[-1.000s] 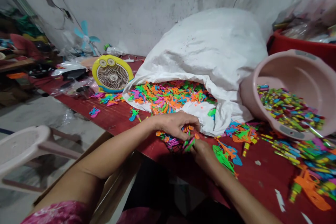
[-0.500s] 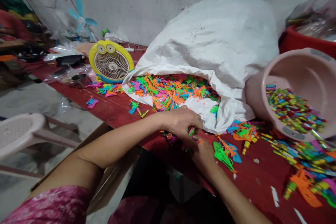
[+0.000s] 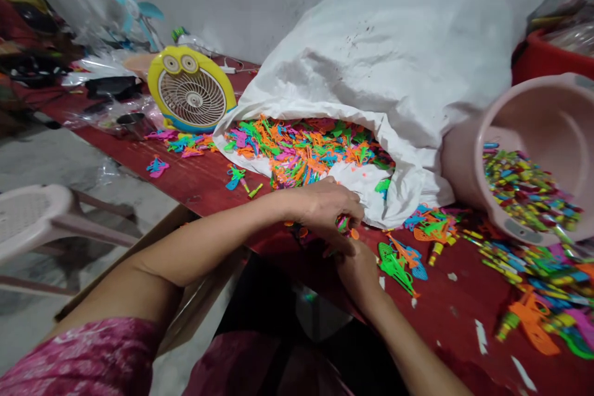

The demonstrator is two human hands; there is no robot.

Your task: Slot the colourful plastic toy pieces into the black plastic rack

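Note:
Above the table's front edge, my left hand [image 3: 328,205] is curled palm-down around small bright plastic toy pieces [image 3: 342,223], with green, pink and orange showing between the fingers. My right hand [image 3: 361,272] meets it from below on the right. Its fingers are bent and partly hidden by the left hand, so what they grip cannot be made out. Just beyond both hands, a white sack [image 3: 399,43] lies with its mouth open toward me, full of flat multicoloured plastic toy pieces [image 3: 306,148]. A green racket-shaped piece [image 3: 394,269] lies right of my right hand.
A pink tub [image 3: 457,158] tipped on its side holds small tubes [image 3: 529,192], with more spilled before it. A yellow fan [image 3: 192,90] stands left on the red table [image 3: 218,192]. A stool [image 3: 32,216] is on the floor, and a red container [image 3: 538,62] stands behind.
The camera view has shifted slightly, so most of the table scene sits higher. Both hands stay together, with small finger movements around the pieces; an orange round bit now shows between them.

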